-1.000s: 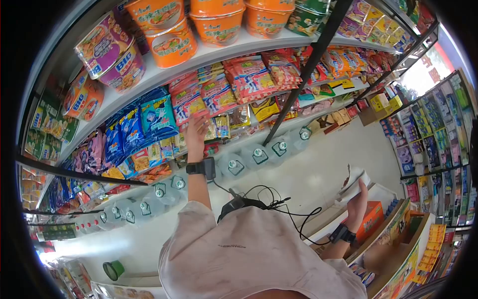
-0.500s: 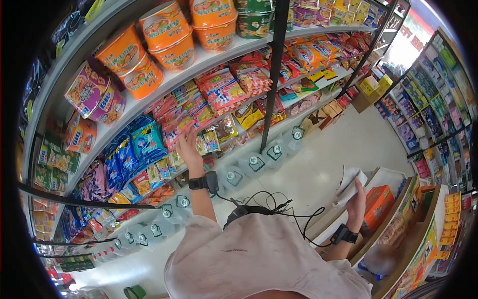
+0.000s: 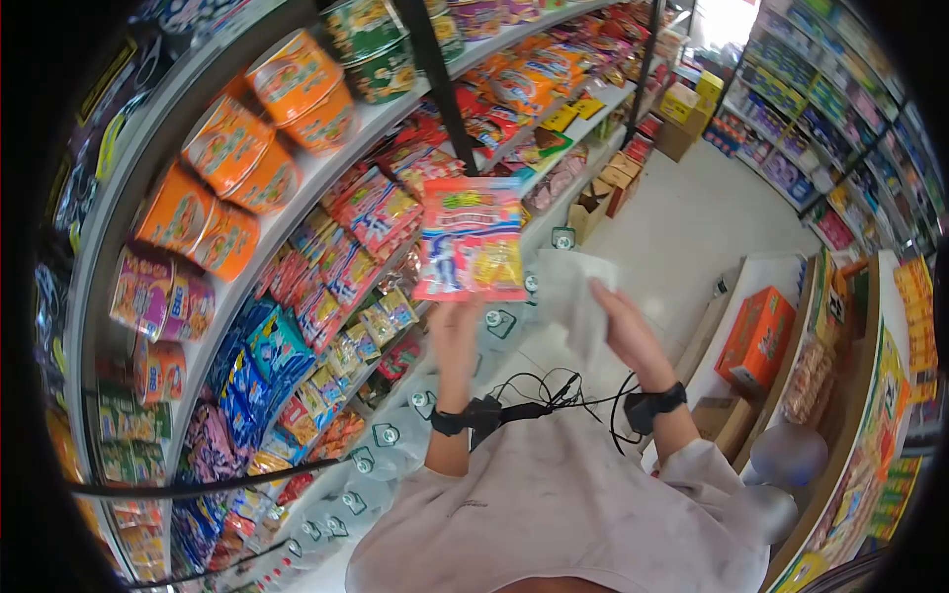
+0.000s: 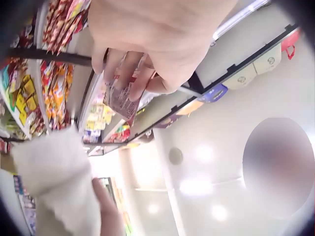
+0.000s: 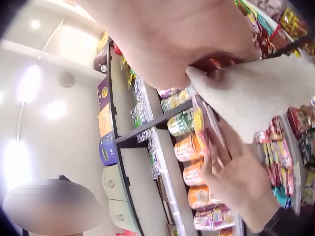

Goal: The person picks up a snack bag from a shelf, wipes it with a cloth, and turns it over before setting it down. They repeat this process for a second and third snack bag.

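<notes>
Shop shelving (image 3: 378, 127) fills the left side of an aisle, with orange instant-noodle tubs (image 3: 228, 148) on the upper level, bagged snacks (image 3: 381, 210) below, and clear water bottles (image 3: 386, 435) lined up low beside the pale floor (image 3: 682, 222). Out in front of the shelving, the left hand (image 3: 456, 331) holds a pink snack packet (image 3: 472, 242) upright, its grip closed on the lower edge only. The right hand (image 3: 633, 331) grips a white cloth (image 3: 578, 292) just beside the packet; in the head view the two look apart. With so little of the packet held, it could tip or slide loose if the cloth pushed at its upper part, and perhaps drop towards the bottles. Squeezing harder might crease the wrapper. Being limp, the cloth could also droop across the packet and hide its printed face.
</notes>
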### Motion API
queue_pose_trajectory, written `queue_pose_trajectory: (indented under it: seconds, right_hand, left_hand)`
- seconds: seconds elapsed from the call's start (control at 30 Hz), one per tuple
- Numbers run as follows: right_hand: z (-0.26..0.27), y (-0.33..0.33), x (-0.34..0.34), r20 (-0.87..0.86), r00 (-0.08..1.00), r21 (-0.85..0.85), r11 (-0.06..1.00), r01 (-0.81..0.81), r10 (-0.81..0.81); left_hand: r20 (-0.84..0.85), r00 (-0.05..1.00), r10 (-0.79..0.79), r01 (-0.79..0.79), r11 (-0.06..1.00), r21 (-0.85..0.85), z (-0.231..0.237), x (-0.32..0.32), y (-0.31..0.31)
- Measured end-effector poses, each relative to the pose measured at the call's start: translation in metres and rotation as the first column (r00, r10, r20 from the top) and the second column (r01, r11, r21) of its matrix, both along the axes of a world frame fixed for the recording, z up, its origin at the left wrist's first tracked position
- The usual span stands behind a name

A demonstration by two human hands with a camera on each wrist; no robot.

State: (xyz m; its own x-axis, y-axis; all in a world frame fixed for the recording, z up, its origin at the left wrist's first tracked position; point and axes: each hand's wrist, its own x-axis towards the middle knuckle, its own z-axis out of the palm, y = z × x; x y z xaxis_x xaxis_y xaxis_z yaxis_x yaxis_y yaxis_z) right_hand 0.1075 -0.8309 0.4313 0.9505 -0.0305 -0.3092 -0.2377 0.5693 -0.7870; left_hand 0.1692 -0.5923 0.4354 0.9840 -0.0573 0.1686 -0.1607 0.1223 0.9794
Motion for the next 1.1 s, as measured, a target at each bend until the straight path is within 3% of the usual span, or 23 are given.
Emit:
queue_pose_trajectory:
  seconds: [0.03, 0.13, 0.2, 0.23, 0.27, 0.37, 0.4, 0.47, 0.53, 0.63, 0.67, 0.73, 0.83, 0.9, 0.97, 1.03, 1.07, 1.1]
  right_hand:
    - [0.01, 0.011, 0.002, 0.013, 0.999, 0.102, 0.993, -0.052, 0.051]
    - [0.03, 0.038, 0.0, 0.032, 0.998, -0.038, 0.997, 0.062, -0.061]
    - [0.024, 0.031, -0.002, 0.159, 0.986, -0.165, 0.983, 0.079, -0.052]
    - [0.021, 0.027, -0.004, 0.22, 0.975, -0.227, 0.97, 0.09, -0.039]
    - [0.022, 0.019, -0.006, 0.205, 0.978, -0.254, 0.963, 0.09, -0.037]
    - [0.03, -0.001, -0.016, 0.162, 0.987, -0.339, 0.939, 0.056, 0.0]
    - [0.033, -0.004, -0.02, 0.149, 0.988, -0.37, 0.929, 0.02, 0.038]
    - [0.035, -0.001, -0.023, 0.17, 0.977, -0.432, 0.901, -0.04, 0.125]
    - [0.034, 0.014, -0.025, 0.236, 0.944, -0.497, 0.864, -0.085, 0.229]
    - [0.029, 0.015, -0.029, 0.209, 0.948, -0.632, 0.773, -0.056, 0.239]
    - [0.029, 0.011, -0.028, 0.188, 0.979, -0.593, 0.804, 0.052, 0.075]
    - [0.032, 0.0, -0.026, 0.115, 0.959, -0.523, 0.805, 0.28, -0.259]
    - [0.045, 0.003, -0.021, 0.321, 0.841, -0.464, 0.702, 0.541, -0.435]
    - [0.03, 0.018, -0.009, 0.701, 0.709, -0.668, 0.271, 0.693, -0.085]
    - [0.054, 0.047, -0.011, 0.56, 0.774, -0.823, 0.091, 0.56, 0.295]
    - [0.054, 0.049, -0.006, 0.585, 0.775, -0.81, 0.141, 0.569, 0.237]
    - [0.055, 0.047, -0.002, 0.596, 0.774, -0.803, 0.167, 0.572, 0.214]
    - [0.048, 0.042, 0.007, 0.611, 0.775, -0.781, 0.287, 0.555, 0.162]
  left_hand:
    - [-0.029, 0.996, -0.087, 0.088, 0.996, 0.026, -0.001, -0.008, -0.011]
    - [-0.089, 0.916, -0.391, 0.4, 0.902, 0.164, -0.008, -0.019, -0.031]
    - [0.101, 0.947, -0.304, 0.298, 0.952, 0.066, -0.003, -0.023, -0.046]
    - [0.19, 0.951, -0.245, 0.248, 0.969, 0.008, 0.001, -0.023, -0.051]
    - [0.222, 0.923, -0.313, 0.342, 0.934, -0.102, -0.01, -0.009, -0.044]
    - [0.015, 0.923, -0.385, 0.314, 0.728, -0.609, -0.003, 0.007, -0.029]
    - [0.098, 0.908, -0.408, 0.408, 0.803, -0.434, 0.001, 0.007, -0.026]
    - [-0.011, 0.922, -0.388, 0.387, 0.921, -0.045, 0.004, 0.01, -0.024]
    - [-0.116, 0.939, -0.324, 0.327, 0.945, 0.005, 0.01, 0.004, -0.025]
    - [-0.284, 0.92, -0.271, 0.134, 0.897, -0.422, 0.026, -0.015, -0.039]
    - [-0.289, 0.913, -0.288, 0.116, 0.863, -0.492, 0.025, -0.013, -0.038]
    - [-0.257, 0.933, -0.251, 0.086, 0.851, -0.518, 0.023, -0.011, -0.038]
    - [-0.206, 0.951, -0.23, 0.116, 0.884, -0.452, 0.022, -0.012, -0.044]
    - [-0.132, 0.963, -0.235, 0.18, 0.924, -0.336, 0.013, -0.012, -0.056]
    - [-0.05, 0.951, -0.304, 0.279, 0.918, -0.282, 0.01, -0.017, -0.068]
    - [0.048, 0.954, -0.297, 0.3, 0.932, -0.204, 0.011, -0.02, -0.074]
    - [0.081, 0.927, -0.366, 0.372, 0.925, -0.079, 0.006, -0.013, -0.066]
    - [0.046, 0.904, -0.424, 0.426, 0.903, -0.048, 0.007, -0.008, -0.063]
